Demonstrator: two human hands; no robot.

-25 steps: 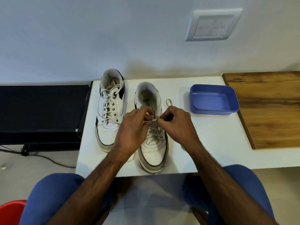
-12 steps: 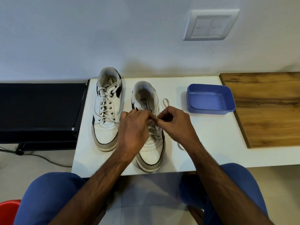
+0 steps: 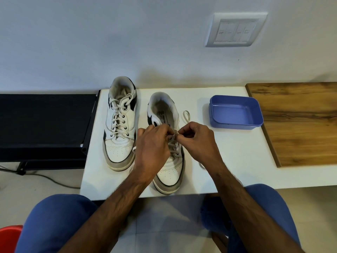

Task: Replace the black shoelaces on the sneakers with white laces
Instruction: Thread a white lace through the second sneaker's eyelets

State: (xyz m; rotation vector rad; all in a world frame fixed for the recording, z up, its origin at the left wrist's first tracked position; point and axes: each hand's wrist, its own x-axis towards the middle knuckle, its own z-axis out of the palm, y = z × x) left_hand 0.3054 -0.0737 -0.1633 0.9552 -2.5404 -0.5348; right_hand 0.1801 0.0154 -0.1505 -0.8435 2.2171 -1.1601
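From the head camera, two white sneakers sit side by side on a white table (image 3: pixel 228 161), toes toward the person. The left sneaker (image 3: pixel 120 128) is laced all the way up with a white lace and tied. The right sneaker (image 3: pixel 168 161) is only laced part of the way.

Both hands are over the middle of the right sneaker, very close together. The left hand (image 3: pixel 153 148) has its fingers curled and pinches the white lace (image 3: pixel 175 133) right above the tongue. The right hand (image 3: pixel 197 141) also has curled fingers and pinches the same lace from the other side. The fingertips of the two hands almost touch. A loop of the lace (image 3: pixel 186 115) lies on the table just beside the right sneaker, behind the right hand.

A blue tray (image 3: pixel 235 114) sits on the table to the right of the sneakers. A wooden board (image 3: pixel 299 123) is next to it, on the far right. A black shelf (image 3: pixel 45 125) stands to the left of the table.
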